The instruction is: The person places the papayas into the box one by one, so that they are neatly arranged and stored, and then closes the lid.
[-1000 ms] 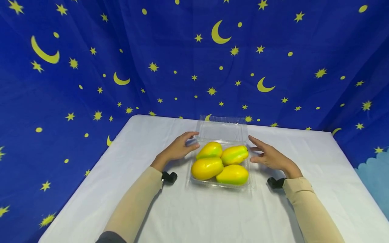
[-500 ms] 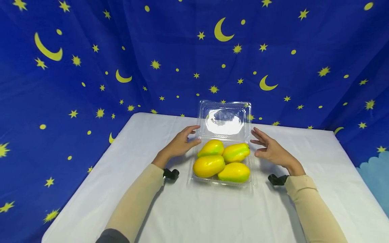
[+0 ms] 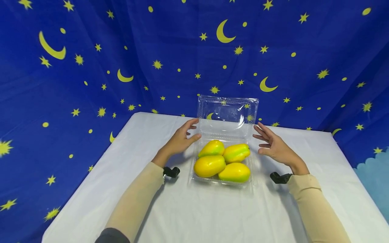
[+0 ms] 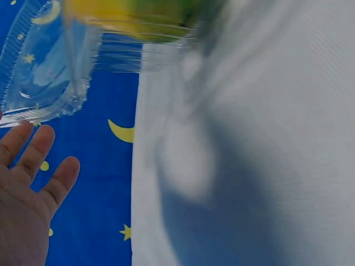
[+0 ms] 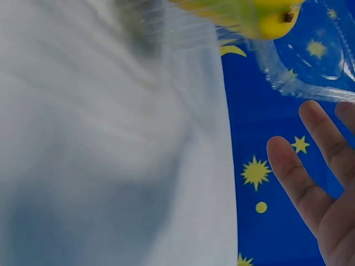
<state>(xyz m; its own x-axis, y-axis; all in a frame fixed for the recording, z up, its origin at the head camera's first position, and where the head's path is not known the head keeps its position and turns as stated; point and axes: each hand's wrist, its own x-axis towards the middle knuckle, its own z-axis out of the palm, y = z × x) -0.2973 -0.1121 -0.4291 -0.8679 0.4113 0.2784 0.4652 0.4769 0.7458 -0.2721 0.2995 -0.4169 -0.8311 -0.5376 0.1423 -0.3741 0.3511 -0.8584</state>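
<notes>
A clear plastic clamshell box (image 3: 221, 183) sits on the table, holding several plump yellow-green fruits (image 3: 209, 166) that look like mangoes. Its hinged lid (image 3: 225, 132) stands raised at the back. At the lid's left edge is my left hand (image 3: 180, 139), fingers loosely extended and thumb apart. My right hand (image 3: 277, 147) is by the lid's right edge, fingers spread. In the left wrist view, fingertips come right up to the lid's rim (image 4: 77, 102). The right wrist view has spread fingers (image 5: 302, 185) just below the lid (image 5: 310, 91). Neither hand is curled round anything.
A white cloth (image 3: 194, 212) covers the table. Behind it hangs a blue curtain (image 3: 182, 50) with yellow moons and stars, close to the raised lid. Black wrist mounts (image 3: 171, 172) project inward below both hands.
The lid has swung up from leaning far back to standing more upright. Both hands have moved slightly farther forward along its sides, and the head view has shifted a little. The fruits stay in place.
</notes>
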